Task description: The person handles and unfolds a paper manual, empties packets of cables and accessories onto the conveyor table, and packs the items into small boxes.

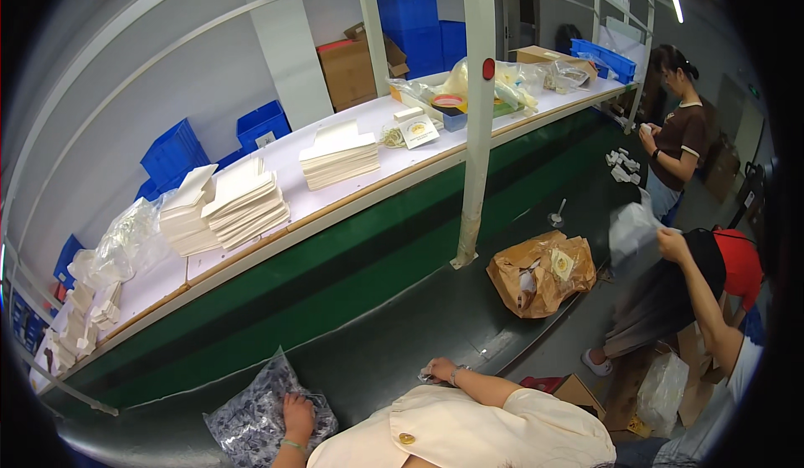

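Observation:
A clear plastic bag [243, 422] filled with small dark bluish pieces lies on the dark belt at the lower left. My left hand [297, 416] is on its right part, with the fingers curled against the plastic; what lies under the fingertips is hidden. Farther right, my right hand [439, 370] rests low over the belt, closed around a small shiny thing [425, 376] too small to name.
An open brown paper bag [536, 288] stands on the belt [394, 334] to the right. Stacks of white cards [339, 162] line the shelf beyond a white post [474, 133]. A person in brown [682, 133] stands far right; nearer, another arm [699, 275] holds a white bag [634, 229].

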`<state>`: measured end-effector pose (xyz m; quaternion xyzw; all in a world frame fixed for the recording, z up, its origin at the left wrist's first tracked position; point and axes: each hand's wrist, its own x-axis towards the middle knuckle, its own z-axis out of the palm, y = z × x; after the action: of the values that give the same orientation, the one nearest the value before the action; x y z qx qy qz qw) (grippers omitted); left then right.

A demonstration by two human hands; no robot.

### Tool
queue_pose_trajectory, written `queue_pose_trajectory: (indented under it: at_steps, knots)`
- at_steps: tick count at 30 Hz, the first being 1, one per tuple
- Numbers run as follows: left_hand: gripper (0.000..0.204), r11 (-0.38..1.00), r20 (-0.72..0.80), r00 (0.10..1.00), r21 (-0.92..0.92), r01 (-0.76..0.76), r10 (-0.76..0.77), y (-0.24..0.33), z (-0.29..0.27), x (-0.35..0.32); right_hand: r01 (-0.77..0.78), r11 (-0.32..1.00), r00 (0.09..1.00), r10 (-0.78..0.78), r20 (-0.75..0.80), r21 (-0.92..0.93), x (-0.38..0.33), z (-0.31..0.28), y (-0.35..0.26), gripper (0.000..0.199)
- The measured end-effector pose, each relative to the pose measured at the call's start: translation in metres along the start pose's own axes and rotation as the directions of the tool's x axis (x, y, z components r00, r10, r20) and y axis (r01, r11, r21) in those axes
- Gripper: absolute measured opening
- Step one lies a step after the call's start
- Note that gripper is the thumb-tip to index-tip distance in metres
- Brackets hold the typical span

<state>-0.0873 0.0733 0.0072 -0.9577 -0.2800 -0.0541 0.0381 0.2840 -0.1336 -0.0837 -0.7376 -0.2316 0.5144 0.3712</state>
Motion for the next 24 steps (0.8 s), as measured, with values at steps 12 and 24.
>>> queue_pose_trajectory:
  at_steps: [12,24]
  knots:
    - [0.015,0.994,0.014,1.000,-0.109,-0.007,0.009,-0.053,0.003,-0.034,0.083,0.933,0.996,-0.070,0.049,-0.350,0.006,-0.005,-0.008,0.028]
    - [0.016,0.991,0.096,0.993,0.117,0.062,-0.073,0.009,-0.020,0.006,-0.049,0.981,0.998,0.056,0.034,-0.187,-0.003,-0.007,-0.008,0.026]
